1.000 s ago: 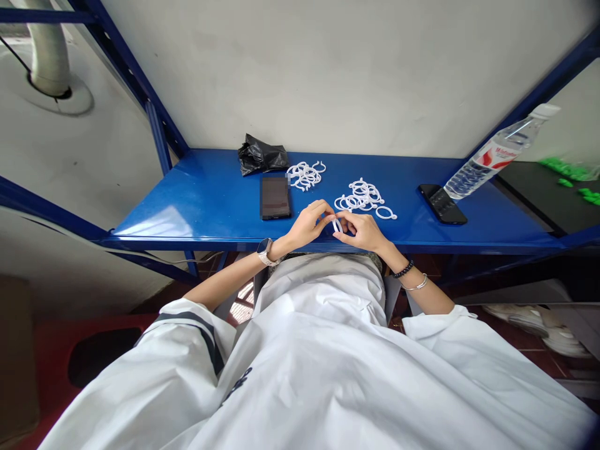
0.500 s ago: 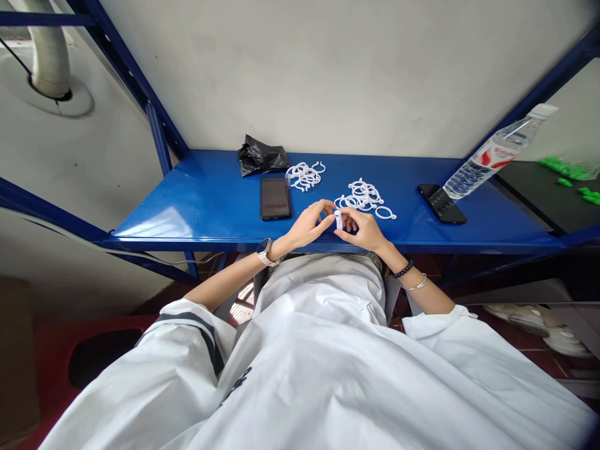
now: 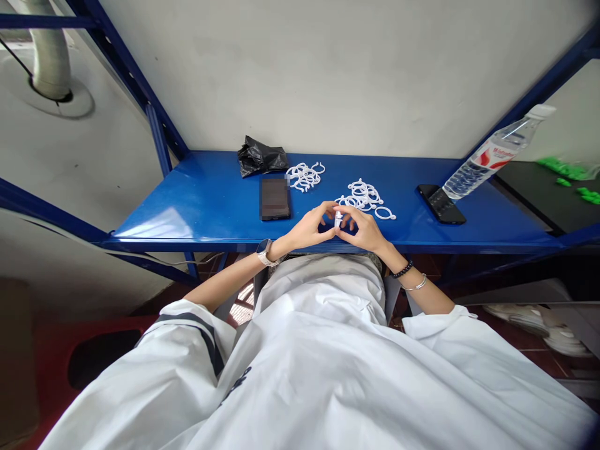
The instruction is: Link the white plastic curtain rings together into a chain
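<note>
Near the front edge of the blue table (image 3: 220, 187), my left hand (image 3: 307, 230) and my right hand (image 3: 366, 230) meet with thumbs and fingertips together. Both pinch a small white plastic ring (image 3: 338, 220), seen nearly edge-on and partly hidden by the fingers. Just behind my right hand lies a pile of white plastic rings (image 3: 363, 192), with a single ring (image 3: 385, 213) apart on its right. A second pile of white rings (image 3: 304, 176), some with open ends, sits farther back to the left.
Left of my hands lies a dark phone (image 3: 275, 199), with a crumpled black plastic bag (image 3: 261, 156) behind it. To the right are another black phone (image 3: 441, 204) and a water bottle (image 3: 492, 153). Green pieces (image 3: 567, 167) lie on a dark surface at far right.
My left thumb has moved in to meet my right thumb at the bottom of the ring. The ring has turned slightly between the fingers. The piles stay where they were.
</note>
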`<state>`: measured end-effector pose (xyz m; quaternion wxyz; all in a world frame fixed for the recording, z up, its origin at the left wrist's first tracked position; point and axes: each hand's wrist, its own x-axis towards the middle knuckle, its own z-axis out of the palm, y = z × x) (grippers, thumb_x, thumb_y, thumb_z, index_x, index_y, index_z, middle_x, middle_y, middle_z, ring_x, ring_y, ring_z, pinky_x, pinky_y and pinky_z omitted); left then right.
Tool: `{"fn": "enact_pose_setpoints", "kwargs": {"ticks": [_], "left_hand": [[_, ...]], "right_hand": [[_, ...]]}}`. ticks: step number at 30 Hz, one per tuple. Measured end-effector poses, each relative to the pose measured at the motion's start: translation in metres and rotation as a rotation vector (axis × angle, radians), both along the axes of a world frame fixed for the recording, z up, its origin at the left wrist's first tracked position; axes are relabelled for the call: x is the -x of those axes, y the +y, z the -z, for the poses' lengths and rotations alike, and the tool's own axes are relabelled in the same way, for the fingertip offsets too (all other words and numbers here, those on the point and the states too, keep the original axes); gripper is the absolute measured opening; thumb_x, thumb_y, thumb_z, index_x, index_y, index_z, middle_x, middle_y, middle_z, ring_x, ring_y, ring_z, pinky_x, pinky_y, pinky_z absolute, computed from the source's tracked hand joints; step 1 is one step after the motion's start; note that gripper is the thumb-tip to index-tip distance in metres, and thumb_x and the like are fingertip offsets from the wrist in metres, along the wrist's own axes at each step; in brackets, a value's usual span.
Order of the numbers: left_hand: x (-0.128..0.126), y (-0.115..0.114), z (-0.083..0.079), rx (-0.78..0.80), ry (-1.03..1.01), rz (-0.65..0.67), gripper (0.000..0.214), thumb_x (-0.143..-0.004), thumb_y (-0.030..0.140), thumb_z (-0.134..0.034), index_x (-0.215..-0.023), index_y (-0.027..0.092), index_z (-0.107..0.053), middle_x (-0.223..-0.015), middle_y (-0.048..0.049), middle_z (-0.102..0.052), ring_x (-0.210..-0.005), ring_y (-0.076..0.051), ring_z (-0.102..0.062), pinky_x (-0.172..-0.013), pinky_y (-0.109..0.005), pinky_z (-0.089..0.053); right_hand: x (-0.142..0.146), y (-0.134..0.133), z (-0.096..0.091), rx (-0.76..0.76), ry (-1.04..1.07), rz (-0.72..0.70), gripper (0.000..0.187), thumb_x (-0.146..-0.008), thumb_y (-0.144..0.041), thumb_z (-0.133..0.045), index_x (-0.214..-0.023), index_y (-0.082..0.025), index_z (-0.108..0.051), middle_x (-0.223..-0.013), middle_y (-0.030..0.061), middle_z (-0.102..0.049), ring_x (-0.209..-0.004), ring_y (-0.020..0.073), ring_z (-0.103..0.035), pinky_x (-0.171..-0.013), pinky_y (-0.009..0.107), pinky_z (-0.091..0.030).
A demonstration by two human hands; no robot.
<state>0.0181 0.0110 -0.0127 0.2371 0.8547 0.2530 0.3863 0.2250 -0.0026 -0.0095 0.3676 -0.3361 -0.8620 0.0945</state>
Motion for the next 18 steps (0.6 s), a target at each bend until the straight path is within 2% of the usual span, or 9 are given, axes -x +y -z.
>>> {"fn": "enact_pose_setpoints", "kwargs": {"ticks": [10,14,18], "left_hand": [[-0.0009,-0.0012,-0.0038,-0.019,0.035,-0.076,0.044,-0.088,0.043,-0.060,-0.121,0.015,-0.049,-0.112,-0.0127,-0.065,-0.090,-0.020,-0.065,-0.071,-0.029,-0.054],[-0.0021,-0.0016,-0.0058,0.028,-0.005,-0.069,0.037,-0.091,0.044,-0.056,-0.114,0.016,-0.051,-0.102,-0.0085,-0.067,-0.079,-0.015,-0.066,-0.069,-0.026,-0.054],[-0.0028,-0.0008,-0.0050,0.072,-0.037,-0.072,0.033,-0.090,0.043,-0.057,-0.110,0.016,-0.052,-0.100,-0.0069,-0.067,-0.076,-0.013,-0.065,-0.067,-0.024,-0.054]], "right_hand": [[-0.0003,-0.0002,0.0010,-0.029,-0.063,0.036,0.042,-0.092,-0.039,-0.057,-0.132,-0.025,-0.052,-0.114,0.0081,-0.070,-0.071,0.0177,-0.067,-0.062,0.030,-0.055],[0.0002,0.0003,0.0015,-0.048,-0.094,0.012,0.036,-0.095,-0.035,-0.053,-0.129,-0.025,-0.055,-0.113,0.0083,-0.071,-0.079,0.0204,-0.070,-0.071,0.033,-0.057],[0.0009,0.0009,0.0014,-0.019,-0.098,-0.007,0.035,-0.097,-0.032,-0.051,-0.130,-0.026,-0.056,-0.114,0.0077,-0.071,-0.082,0.0211,-0.070,-0.077,0.036,-0.058]]}}
